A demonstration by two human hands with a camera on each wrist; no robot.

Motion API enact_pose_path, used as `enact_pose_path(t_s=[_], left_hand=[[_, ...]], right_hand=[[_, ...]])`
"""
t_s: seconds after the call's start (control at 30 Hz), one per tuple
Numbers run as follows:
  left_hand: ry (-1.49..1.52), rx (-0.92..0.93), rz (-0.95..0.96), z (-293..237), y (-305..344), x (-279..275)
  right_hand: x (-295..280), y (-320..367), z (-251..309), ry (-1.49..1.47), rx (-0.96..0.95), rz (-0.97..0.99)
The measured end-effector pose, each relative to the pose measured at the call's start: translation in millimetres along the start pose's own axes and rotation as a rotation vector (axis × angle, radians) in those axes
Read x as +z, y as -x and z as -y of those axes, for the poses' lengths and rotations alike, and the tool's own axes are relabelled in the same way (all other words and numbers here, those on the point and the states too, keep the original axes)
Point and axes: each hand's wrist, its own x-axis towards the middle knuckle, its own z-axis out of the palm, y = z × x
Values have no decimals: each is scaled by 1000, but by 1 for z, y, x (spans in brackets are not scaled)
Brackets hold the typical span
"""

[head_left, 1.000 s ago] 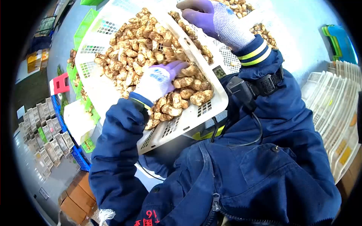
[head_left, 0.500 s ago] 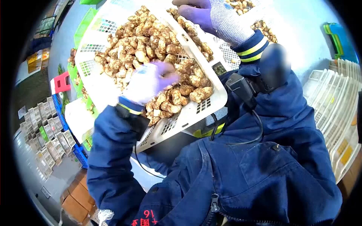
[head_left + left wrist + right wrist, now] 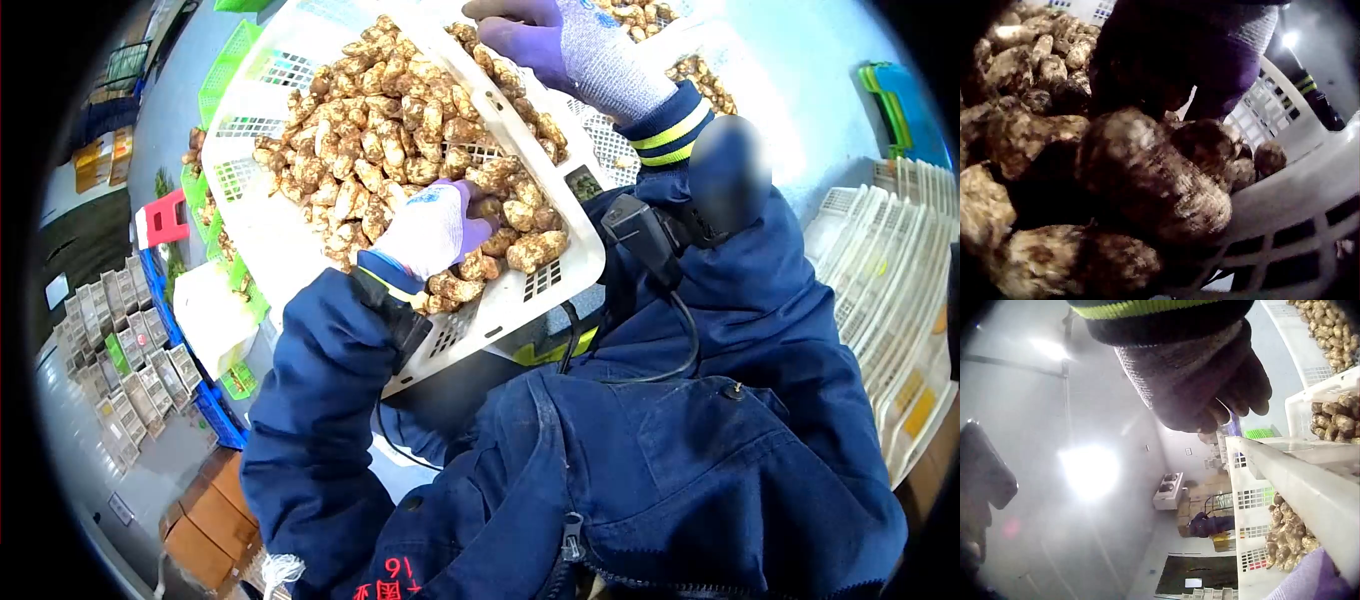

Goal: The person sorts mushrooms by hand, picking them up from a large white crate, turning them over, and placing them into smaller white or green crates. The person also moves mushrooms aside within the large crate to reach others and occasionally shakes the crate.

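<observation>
In the head view, a white perforated basket [image 3: 590, 262] holds a heap of soil-stained brown tubers [image 3: 390, 130] that look like small taros. My left hand [image 3: 430, 232], in a white and purple glove, reaches into the near part of the heap, with thumb and fingers on either side of a tuber [image 3: 488, 208]. I cannot tell whether they grip it. Large tubers [image 3: 1154, 175] fill the left wrist view, below the dark gloved fingers. My right hand [image 3: 575, 50], gloved alike, hovers past the basket's right rim with loosely bent fingers; nothing shows in it in the right wrist view.
A second white basket [image 3: 606, 140] with tubers adjoins on the right. Stacked white baskets [image 3: 880, 290] stand far right. Green baskets [image 3: 228, 75] and a red stool-like item [image 3: 160, 220] are at left. Cardboard boxes [image 3: 205, 530] sit lower left. A cable [image 3: 690, 340] hangs by my right sleeve.
My left hand drew back left from the heap, blurred in motion, then moved right and down among the nearer tubers. Some tubers shifted. My right hand stays nearly still.
</observation>
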Motion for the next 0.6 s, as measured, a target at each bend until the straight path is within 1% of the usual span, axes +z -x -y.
enact_pose_path(t_s=[0.03, 0.07, 0.13, 0.17, 0.23, 0.27, 0.33, 0.37, 0.4, 0.43, 0.47, 0.5, 0.53, 0.57, 0.6], left_hand=[[94, -71, 68, -2, -2, -4], [151, -2, 37, 5, -6, -3], [114, -51, 168, 7, -5, -7], [87, -54, 170, 8, -4, -8], [26, -56, 167, 7, -2, -15], [168, -137, 234, -4, 4, -26], [697, -147, 164, 22, 7, -24], [955, -126, 137, 16, 18, -35], [1197, -43, 142, 29, 25, -36], [1301, 17, 95, 22, 34, -41], [1400, 85, 48, 12, 41, -47], [1489, 107, 27, 13, 42, -46], [1479, 159, 4, 9, 45, -51], [1540, 186, -14, 7, 45, -51], [1603, 215, -31, 7, 44, -49]], right_hand=[[-3, 3, 10, 66, 29, -1], [-3, 1, 8, 41, 28, 3], [1, -1, 3, -13, 33, 12], [5, -3, 3, -41, 78, 13], [4, -3, 5, 20, 36, 6], [2, -3, 5, 49, 18, -1], [5, -1, 0, 38, -12, -10], [7, -1, -6, 33, -38, -30], [9, -3, -9, 26, -67, -45], [7, -5, 2, 142, 2, -34], [6, -4, 10, 191, 34, -13], [6, -5, 11, 130, 6, -4], [8, -5, 11, 70, -19, 5], [8, -3, 11, 42, -33, 8], [8, -3, 13, -12, -13, 40]])
